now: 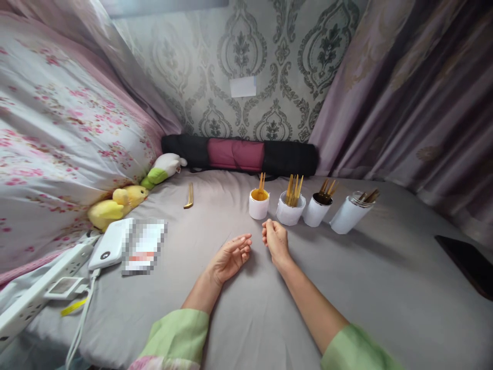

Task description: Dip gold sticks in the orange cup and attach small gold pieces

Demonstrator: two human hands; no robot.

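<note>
**Tipping risk beside the right hand [276,239]**

The likeliest trouble is a toppled cup. Four white cups [259,208] stand in a row on the soft grey sheet [215,321], with sticks [295,191] rising above their rims; a sideways brush of the knuckles could tip one and spill its load. The end cup [348,218] appears to lean, though the camera may bend that view. Loose gold pieces [188,196] lie well apart to the left and could slide if the sheet is tugged.

The right hand is just in front of the two leftmost cups, fingers curled in; whether it hides anything small cannot be told. The left hand [234,257] is half open nearby, apparently holding nothing.
</note>
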